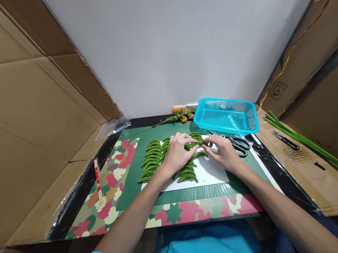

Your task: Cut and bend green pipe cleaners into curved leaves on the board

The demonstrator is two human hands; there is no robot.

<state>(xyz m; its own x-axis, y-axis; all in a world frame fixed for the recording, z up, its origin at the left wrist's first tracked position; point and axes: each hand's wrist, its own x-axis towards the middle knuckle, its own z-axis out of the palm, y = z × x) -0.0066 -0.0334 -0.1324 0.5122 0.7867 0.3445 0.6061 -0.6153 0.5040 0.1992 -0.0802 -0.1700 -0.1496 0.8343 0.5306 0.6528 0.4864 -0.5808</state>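
Over the white paper (211, 173), the left hand (177, 152) and right hand (223, 152) each pinched, fingertips closed, what seemed, though partly hidden, a fuzzy strip (200, 142), probably light, soft and bendable, best gripped near its ends.

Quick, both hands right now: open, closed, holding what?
Left hand: closed, pinching a green fuzzy strip.
Right hand: closed, pinching what looks like the same strip from the other side.

The one view looks from the head, forward and down; table (193, 212) close below; wall (157, 53) beyond.
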